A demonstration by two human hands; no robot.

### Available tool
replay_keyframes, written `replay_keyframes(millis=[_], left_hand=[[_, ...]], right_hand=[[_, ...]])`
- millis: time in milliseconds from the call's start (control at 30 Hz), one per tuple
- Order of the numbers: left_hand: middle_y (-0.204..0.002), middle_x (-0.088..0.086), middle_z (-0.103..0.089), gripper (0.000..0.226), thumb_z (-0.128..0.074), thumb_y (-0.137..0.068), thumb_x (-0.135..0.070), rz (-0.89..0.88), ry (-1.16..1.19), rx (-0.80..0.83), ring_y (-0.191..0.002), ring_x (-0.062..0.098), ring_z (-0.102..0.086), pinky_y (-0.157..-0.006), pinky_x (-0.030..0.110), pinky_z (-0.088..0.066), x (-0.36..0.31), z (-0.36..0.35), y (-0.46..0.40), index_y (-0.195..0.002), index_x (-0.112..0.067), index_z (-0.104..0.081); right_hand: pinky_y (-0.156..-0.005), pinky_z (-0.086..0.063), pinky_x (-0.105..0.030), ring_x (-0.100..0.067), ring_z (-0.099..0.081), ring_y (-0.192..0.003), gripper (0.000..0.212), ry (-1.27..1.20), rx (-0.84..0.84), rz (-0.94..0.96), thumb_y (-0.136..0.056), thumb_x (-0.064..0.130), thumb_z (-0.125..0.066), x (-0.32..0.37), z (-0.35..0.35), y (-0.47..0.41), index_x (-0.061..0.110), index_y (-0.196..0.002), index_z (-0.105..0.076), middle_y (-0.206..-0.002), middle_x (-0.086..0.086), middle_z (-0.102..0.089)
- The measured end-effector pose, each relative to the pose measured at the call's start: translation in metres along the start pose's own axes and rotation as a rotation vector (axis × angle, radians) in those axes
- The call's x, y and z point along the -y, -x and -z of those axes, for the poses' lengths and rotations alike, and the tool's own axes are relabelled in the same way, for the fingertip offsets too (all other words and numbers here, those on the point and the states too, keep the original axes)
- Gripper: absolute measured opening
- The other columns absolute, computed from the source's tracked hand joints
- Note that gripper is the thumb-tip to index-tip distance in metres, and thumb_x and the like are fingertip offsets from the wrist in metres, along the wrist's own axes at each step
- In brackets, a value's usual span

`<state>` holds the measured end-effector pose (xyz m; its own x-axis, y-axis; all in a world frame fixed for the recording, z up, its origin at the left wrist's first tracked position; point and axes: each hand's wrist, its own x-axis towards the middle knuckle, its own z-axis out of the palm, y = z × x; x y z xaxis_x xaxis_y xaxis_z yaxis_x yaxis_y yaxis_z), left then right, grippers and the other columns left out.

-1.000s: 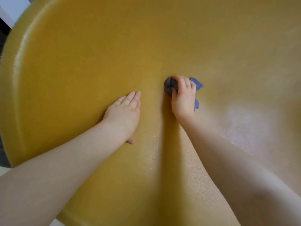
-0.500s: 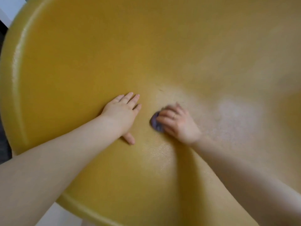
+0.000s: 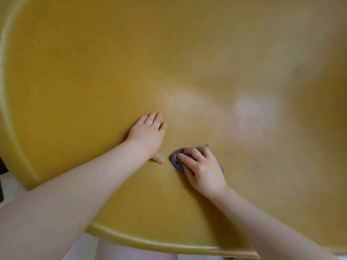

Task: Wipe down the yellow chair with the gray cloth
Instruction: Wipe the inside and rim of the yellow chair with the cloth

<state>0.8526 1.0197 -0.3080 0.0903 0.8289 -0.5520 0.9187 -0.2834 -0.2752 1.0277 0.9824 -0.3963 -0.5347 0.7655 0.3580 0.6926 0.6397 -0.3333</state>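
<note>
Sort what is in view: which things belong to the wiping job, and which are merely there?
In the job:
chair
cloth, bunched under the right hand
left hand, flat on the seat

Merely there:
ring on the right hand
dark object at the left edge, too cropped to identify

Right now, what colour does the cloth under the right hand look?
Bluish purple-gray; the cloth shows best in the head view.

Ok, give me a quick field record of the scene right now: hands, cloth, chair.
left hand: flat on the seat, palm down, empty
right hand: pressing the bunched cloth onto the seat
gray cloth: mostly under the fingers, edges showing
yellow chair: seat fills the view, small dark mark beyond the hands
ring: on a right-hand finger
</note>
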Motion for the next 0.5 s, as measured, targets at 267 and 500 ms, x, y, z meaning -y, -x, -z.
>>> replay_keyframes(millis=[267, 500], left_hand=[[-0.156, 0.008, 0.018, 0.096, -0.054, -0.082, -0.061, -0.114, 0.058, 0.035, -0.145, 0.026, 0.010, -0.118, 0.035, -0.001, -0.010, -0.010, 0.000, -0.150, -0.025, 0.002], [-0.156, 0.008, 0.018, 0.102, -0.061, -0.078, -0.059, 0.010, 0.119, 0.092, -0.145, 0.027, 0.009, -0.117, 0.036, -0.001, -0.027, 0.003, 0.000, -0.150, -0.025, 0.002]], right_hand=[[-0.080, -0.039, -0.038, -0.034, -0.044, -0.104, 0.026, 0.278, 0.090, -0.579, -0.093, 0.018, -0.048, -0.089, 0.023, -0.042, 0.022, -0.114, -0.064, -0.120, -0.007, -0.057], [-0.067, -0.047, -0.034, -0.028, -0.045, -0.084, 0.027, 0.005, 0.203, -0.365, -0.088, 0.028, -0.047, -0.017, 0.035, 0.026, 0.024, -0.108, -0.065, -0.103, -0.005, -0.056]])
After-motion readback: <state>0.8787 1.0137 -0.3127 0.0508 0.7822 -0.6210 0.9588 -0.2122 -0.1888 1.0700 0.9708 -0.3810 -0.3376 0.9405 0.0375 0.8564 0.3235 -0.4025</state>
